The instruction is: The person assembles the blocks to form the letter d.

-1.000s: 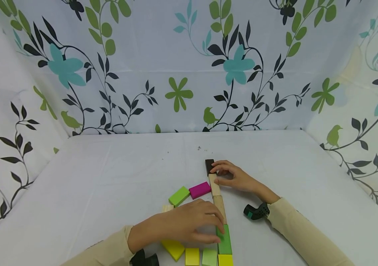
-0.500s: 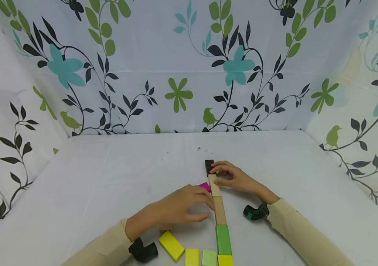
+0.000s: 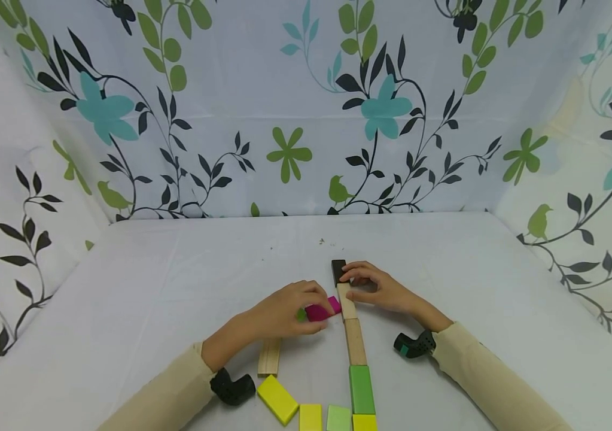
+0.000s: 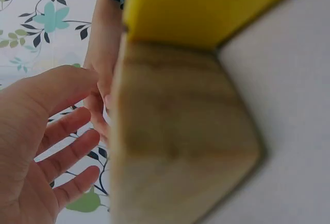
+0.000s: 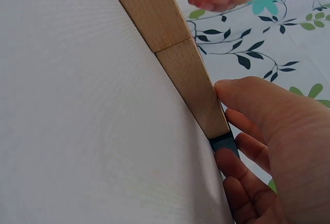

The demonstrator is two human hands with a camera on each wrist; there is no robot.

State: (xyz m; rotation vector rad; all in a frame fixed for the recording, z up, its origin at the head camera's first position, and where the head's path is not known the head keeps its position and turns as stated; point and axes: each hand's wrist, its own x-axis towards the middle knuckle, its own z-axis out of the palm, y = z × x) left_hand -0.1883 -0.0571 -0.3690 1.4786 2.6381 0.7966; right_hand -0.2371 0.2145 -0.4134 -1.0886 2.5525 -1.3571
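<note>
In the head view my left hand [image 3: 289,311] hovers over a magenta block [image 3: 319,311], its thumb and fingertips spread about the block's right part. It partly covers a lime green block [image 3: 301,315]. The left wrist view shows that hand [image 4: 46,131] with loosely bent fingers and nothing seen between them. At the far end of a block row, my right hand [image 3: 381,288] touches a black block [image 3: 339,272] with its fingertips. Its thumb lies against the adjoining pale wooden block [image 3: 346,301]. In the right wrist view, the fingers partly cover the black block [image 5: 225,144].
Nearer in the row lie another wooden block [image 3: 355,341], a green block [image 3: 361,389] and a yellow block [image 3: 365,422]. A curve of blocks includes a pale green one [image 3: 339,417], yellow ones [image 3: 277,399] and a wooden one [image 3: 269,358]. All rest on the white table [image 3: 203,269].
My left hand has moved away from the green block of the row, up and left, to the magenta block. The right hand has stayed at the black block.
</note>
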